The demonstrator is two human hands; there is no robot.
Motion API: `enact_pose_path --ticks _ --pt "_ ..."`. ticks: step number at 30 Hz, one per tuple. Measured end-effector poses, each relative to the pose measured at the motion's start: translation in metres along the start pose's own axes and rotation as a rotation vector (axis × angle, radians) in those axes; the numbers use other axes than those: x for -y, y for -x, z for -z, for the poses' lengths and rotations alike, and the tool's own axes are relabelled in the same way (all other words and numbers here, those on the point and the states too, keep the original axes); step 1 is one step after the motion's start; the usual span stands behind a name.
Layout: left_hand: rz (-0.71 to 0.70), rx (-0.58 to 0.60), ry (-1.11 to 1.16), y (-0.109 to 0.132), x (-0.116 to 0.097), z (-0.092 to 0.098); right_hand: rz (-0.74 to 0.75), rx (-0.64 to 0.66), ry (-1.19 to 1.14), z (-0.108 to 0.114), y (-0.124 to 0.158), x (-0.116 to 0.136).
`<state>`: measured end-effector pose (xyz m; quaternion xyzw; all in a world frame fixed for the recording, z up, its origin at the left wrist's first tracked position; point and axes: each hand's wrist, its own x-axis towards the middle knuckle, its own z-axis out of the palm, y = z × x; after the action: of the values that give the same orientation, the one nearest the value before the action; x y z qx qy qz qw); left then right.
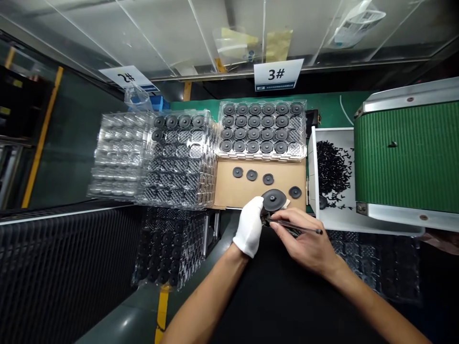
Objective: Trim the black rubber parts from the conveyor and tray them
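Note:
My left hand (249,227), in a white glove, holds a black rubber disc (274,199) with a raised centre, tilted up over the cardboard sheet (229,191). My right hand (301,236) is bare and pinches a thin black pen-like tool (299,225), whose tip sits at the disc's lower edge, close to my gloved fingers. Several similar discs, such as one (268,179), lie flat on the cardboard just beyond my hands. Part of the held disc is hidden by my fingers.
A clear plastic tray (261,130) of black discs stands beyond the cardboard, with stacked trays (172,157) to its left. A white bin (335,172) of small black pieces sits on the right, beside a green conveyor belt (409,157).

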<state>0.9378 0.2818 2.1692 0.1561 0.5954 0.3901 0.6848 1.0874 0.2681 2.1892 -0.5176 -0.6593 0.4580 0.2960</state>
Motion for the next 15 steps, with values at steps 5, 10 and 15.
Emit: enact_pose_path --ticks 5,10,15 --pt "0.078 -0.037 0.087 -0.006 0.001 -0.004 -0.125 -0.007 -0.105 -0.014 0.002 -0.015" --pt "0.176 -0.075 0.235 -0.018 0.002 -0.004 -0.200 -0.073 -0.152 -0.025 0.002 -0.029" --pt "0.273 -0.094 0.297 -0.029 -0.002 0.000 -0.317 -0.073 -0.182 -0.028 -0.007 -0.033"
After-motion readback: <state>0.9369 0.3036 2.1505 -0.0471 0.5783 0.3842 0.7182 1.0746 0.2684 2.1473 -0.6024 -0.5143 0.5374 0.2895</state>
